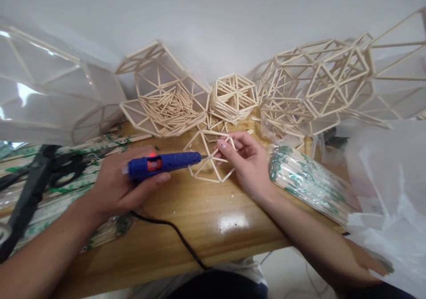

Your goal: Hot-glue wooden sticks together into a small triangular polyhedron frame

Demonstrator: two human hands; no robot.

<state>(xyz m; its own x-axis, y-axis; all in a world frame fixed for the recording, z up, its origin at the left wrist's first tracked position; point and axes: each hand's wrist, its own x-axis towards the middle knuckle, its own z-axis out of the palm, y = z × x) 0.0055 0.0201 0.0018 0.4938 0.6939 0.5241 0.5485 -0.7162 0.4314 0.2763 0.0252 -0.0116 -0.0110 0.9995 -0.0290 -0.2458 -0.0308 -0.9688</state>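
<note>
stick frame (211, 158), glue gun (178, 160) at its centre

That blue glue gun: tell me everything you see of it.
The glue gun has a blue, plastic-looking body with an orange-red part in an opening, a red glow at its rear and a translucent stick protruding behind. The left hand holds it nearly level above the table, its dark nozzle pointing at the centre of a wooden-stick frame; whether they touch is unclear. A black cord runs below the hand.
</note>
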